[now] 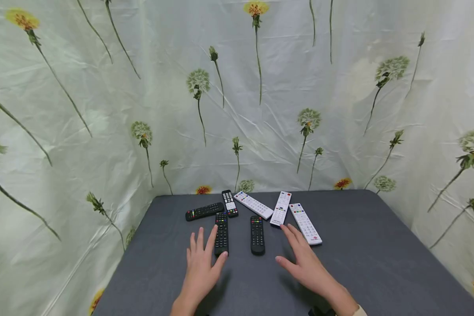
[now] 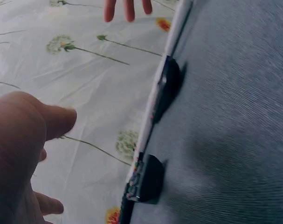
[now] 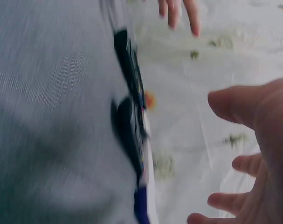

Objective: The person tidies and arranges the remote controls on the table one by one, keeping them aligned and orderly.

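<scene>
My left hand (image 1: 202,267), fingers spread and holding nothing, hovers over the table's near left part, its fingertips close to a black remote control (image 1: 221,233). To the right my right hand (image 1: 303,264) is likewise spread, with its fingertips near the lower ends of two white remotes, one (image 1: 281,209) tilted slightly and another (image 1: 305,224) slanting right. Between the hands lies a second black remote (image 1: 257,235). In the left wrist view the thumb (image 2: 59,122) stands apart from the fingers; the right wrist view shows the same of the right thumb (image 3: 232,103).
Farther back lie a black remote (image 1: 204,211) set nearly sideways, a black one with pale buttons (image 1: 230,203) and a diagonal white remote (image 1: 253,205). All rest on a dark grey table (image 1: 363,245). A pale dandelion-patterned curtain (image 1: 268,145) hangs behind and along both sides.
</scene>
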Tool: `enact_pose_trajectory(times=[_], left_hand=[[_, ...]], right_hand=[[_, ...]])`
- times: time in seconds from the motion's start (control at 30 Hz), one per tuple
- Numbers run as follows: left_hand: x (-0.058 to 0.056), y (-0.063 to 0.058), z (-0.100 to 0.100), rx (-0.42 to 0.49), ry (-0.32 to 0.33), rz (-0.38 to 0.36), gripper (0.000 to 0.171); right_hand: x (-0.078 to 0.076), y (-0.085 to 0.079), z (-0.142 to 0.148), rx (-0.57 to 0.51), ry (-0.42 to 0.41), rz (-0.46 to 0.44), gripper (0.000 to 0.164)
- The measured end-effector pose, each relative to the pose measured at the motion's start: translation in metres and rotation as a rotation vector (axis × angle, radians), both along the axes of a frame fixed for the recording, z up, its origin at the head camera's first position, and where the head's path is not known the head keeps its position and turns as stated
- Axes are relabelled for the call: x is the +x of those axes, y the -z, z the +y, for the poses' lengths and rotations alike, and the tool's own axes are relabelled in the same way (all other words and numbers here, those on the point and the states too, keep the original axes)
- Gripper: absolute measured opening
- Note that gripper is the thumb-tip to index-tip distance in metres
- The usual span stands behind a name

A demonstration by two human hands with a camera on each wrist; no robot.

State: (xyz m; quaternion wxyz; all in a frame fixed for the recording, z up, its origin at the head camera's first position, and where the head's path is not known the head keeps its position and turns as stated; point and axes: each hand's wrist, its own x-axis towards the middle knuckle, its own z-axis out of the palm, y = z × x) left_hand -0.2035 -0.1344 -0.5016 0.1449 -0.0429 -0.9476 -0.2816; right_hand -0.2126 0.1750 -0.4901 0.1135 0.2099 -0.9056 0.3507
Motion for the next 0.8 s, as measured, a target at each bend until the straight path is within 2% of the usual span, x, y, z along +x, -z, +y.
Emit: enact_pose_trajectory(times=[0.13,0.27,0.37,0.47,0.63,0.8], left_hand=[[0.003,-0.008,-0.005,0.109,0.022,0.021,0.077],[0.002,-0.016,-0.007,0.185,0.048,0.026,0.072],[0.000,-0.021,-0.008,0.257,0.043,0.005,0.065],[-0.006,-0.026,-0.008,0.366,0.014,-0.034,0.057],[-0.025,-0.024,-0.014,0.562,-0.049,-0.140,0.048],[-0.057,-0.011,-0.031,0.833,-0.077,-0.259,0.047]], right_hand=[[-0.004,-0.013,-0.015,-0.081,-0.095,-0.071,0.080],[-0.012,-0.024,-0.032,-0.181,-0.152,-0.188,0.073],[-0.019,-0.030,-0.046,-0.252,-0.189,-0.254,0.066],[-0.027,-0.033,-0.060,-0.295,-0.208,-0.289,0.061],[-0.049,-0.030,-0.090,-0.357,-0.192,-0.374,0.057],[-0.077,-0.021,-0.121,-0.417,-0.159,-0.531,0.061]])
